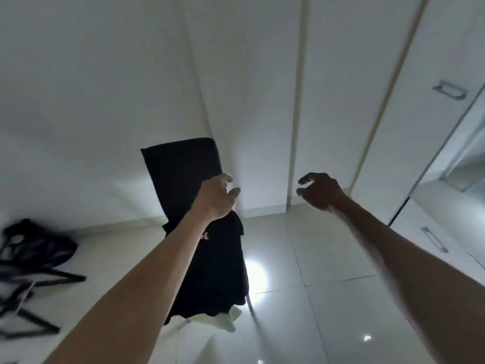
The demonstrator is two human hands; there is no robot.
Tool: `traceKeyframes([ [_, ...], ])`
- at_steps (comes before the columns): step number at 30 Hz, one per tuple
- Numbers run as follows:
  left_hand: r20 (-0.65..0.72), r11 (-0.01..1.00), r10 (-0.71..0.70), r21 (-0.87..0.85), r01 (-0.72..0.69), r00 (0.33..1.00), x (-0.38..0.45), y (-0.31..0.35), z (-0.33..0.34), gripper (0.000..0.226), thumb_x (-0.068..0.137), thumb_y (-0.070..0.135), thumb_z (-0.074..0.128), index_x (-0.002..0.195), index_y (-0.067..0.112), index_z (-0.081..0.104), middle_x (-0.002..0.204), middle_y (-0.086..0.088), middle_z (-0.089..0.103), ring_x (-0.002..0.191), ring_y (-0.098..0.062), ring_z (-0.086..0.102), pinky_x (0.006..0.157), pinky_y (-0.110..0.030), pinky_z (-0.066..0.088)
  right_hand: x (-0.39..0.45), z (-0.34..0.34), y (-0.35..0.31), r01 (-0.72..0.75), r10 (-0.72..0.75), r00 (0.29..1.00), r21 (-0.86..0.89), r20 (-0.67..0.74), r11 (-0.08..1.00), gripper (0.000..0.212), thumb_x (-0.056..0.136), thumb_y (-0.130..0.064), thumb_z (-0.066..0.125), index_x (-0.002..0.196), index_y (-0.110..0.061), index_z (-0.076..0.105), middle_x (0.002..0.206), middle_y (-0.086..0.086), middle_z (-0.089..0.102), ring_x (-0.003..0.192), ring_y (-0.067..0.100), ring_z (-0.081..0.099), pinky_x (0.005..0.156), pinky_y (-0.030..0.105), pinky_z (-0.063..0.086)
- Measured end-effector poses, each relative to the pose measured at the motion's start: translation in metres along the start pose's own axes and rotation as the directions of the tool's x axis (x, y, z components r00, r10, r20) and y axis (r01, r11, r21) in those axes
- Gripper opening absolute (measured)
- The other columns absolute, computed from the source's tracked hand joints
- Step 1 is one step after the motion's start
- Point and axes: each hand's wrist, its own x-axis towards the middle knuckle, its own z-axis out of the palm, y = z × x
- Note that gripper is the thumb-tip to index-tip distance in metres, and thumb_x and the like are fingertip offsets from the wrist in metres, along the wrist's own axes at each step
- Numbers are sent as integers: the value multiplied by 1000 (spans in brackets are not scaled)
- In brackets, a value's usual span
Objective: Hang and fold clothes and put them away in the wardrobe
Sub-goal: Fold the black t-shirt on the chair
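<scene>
Two bare hands are seen stretched forward at about the same height. The left hand is raised in front of a black garment, its fingers loosely curled; whether cloth is pinched by it cannot be told, since the grip is hidden behind the back of the hand. One stiff, flat dark panel of the garment is seen rising above and to the left of that hand, and the rest is seen hanging below the wrist, with a small pale print just beside the forearm. One pale cloth is seen under the hanging hem, well below the hand. The right hand is held apart to the right of the left hand, its fingers hooked in the air and nothing held by them. One heap of dark clothes and several black hangers, too blurred to be counted, are seen on the tiled floor, far to the left of and below the left hand. Two metal handles are seen on white wardrobe doors, one above and one below the right hand, both to its right.
</scene>
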Motion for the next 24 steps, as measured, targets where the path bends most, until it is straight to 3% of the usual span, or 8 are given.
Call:
traceKeyframes([
  [6, -76, 967, -245, 48, 249, 967, -28, -168, -69, 41, 94, 36, 62, 131, 18, 58, 128, -3, 62, 119, -23, 57, 96, -30, 43, -1, 148, -84, 124, -110, 963, -41, 245, 991, 20, 89, -26, 66, 109, -23, 67, 91, -2, 72, 90, 14, 65, 77, 23, 43],
  [8, -54, 955, -288, 62, 291, 956, -29, -218, -84, 40, 94, 35, 63, 130, 17, 59, 127, -3, 62, 119, -23, 56, 96, -29, 42, 3, 195, -103, 133, -108, 948, -65, 299, 989, 21, 89, -27, 63, 110, -23, 66, 95, -3, 72, 85, 10, 65, 72, 20, 41],
  [11, -8, 940, -335, 67, 335, 942, -19, -282, -94, 39, 94, 35, 64, 129, 18, 60, 126, -2, 63, 119, -21, 56, 95, -28, 41, 12, 261, -120, 103, -74, 945, -76, 319, 992, 27, 90, -27, 60, 116, -24, 65, 110, -1, 67, 93, 15, 62, 77, 23, 42],
  [13, 48, 930, -365, 61, 362, 930, -10, -316, -89, 39, 93, 34, 65, 129, 18, 60, 126, -1, 63, 117, -20, 58, 95, -27, 43, 20, 295, -123, 102, -57, 938, -115, 341, 988, 30, 92, -29, 59, 121, -23, 65, 114, -2, 66, 93, 13, 58, 81, 23, 40],
  [16, 146, 924, -382, 78, 375, 913, 9, -353, -72, 40, 93, 32, 65, 130, 16, 60, 127, -3, 64, 116, -19, 60, 96, -28, 45, 34, 340, -115, 53, 11, 924, -159, 381, 986, 29, 94, -27, 58, 121, -20, 65, 110, -1, 68, 85, 10, 60, 75, 20, 41],
  [24, 326, 927, -375, 111, 359, 868, 98, -426, 14, 41, 94, 29, 65, 132, 15, 57, 131, -3, 62, 118, -19, 61, 101, -32, 49, 145, 424, -80, -27, 122, 931, -268, 344, 963, 35, 95, -17, 55, 130, -20, 60, 125, 1, 63, 100, 18, 61, 86, 33, 54],
])
